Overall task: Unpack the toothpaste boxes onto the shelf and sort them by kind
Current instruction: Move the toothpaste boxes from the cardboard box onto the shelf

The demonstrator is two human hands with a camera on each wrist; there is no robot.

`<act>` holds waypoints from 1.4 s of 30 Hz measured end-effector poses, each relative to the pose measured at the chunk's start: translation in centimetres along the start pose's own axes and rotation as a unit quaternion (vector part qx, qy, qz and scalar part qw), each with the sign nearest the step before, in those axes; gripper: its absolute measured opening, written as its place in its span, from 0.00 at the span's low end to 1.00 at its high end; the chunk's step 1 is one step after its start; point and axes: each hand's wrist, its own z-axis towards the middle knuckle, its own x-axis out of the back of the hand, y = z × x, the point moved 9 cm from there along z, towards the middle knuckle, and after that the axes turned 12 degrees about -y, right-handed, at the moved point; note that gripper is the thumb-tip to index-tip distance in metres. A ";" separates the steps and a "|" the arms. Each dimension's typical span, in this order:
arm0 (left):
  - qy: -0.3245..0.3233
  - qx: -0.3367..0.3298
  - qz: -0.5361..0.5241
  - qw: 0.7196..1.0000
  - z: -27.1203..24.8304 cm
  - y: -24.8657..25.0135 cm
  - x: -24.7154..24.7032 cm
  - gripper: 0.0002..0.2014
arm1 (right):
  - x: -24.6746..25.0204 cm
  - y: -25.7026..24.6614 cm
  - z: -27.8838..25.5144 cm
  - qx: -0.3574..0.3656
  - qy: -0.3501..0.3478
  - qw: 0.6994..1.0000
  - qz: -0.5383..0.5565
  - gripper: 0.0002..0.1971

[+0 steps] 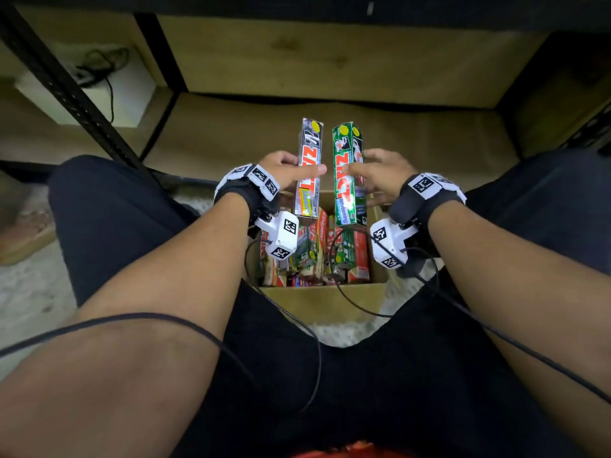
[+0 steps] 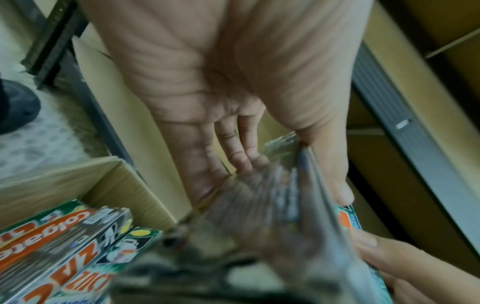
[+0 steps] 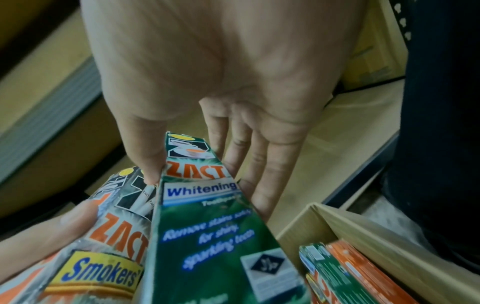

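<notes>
My left hand [image 1: 291,171] grips a silver Zact Smokers toothpaste box [image 1: 309,166], thumb across its front and fingers behind. My right hand [image 1: 377,173] grips a green Zact Whitening box [image 1: 348,175] the same way. Both boxes are held side by side above the open cardboard carton [image 1: 325,300] between my knees, their far ends pointing at the wooden bottom shelf [image 1: 413,137]. In the right wrist view the green box [image 3: 207,226] sits beside the silver box [image 3: 114,236]. In the left wrist view the silver box [image 2: 272,205] is blurred. Several more boxes [image 1: 317,256] fill the carton.
A black shelf upright [image 1: 76,90] slants at the left, with a white block and cable [image 1: 102,84] behind it. My dark-clad legs [image 1: 109,209] flank the carton. A slipper [image 1: 26,233] lies on the floor at far left. The shelf above [image 1: 330,57] has a wooden back panel.
</notes>
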 end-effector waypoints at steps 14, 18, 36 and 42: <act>0.105 -0.129 0.012 0.986 -6.1 14.3 5.6 0.33 | 5.3 -14.2 -6.4 0.128 0.044 0.987 -0.084 0.21; 0.129 -0.153 0.004 0.980 -6.4 18.4 7.6 0.35 | 7.6 -18.5 -6.9 0.144 0.060 0.982 -0.104 0.19; 0.082 -0.100 0.012 0.991 -0.3 29.8 14.3 0.24 | 15.5 -32.3 -1.3 0.114 0.121 0.946 -0.277 0.24; 0.107 -0.076 0.040 0.991 2.9 30.5 15.5 0.27 | 16.8 -33.3 2.4 0.077 0.121 0.933 -0.329 0.27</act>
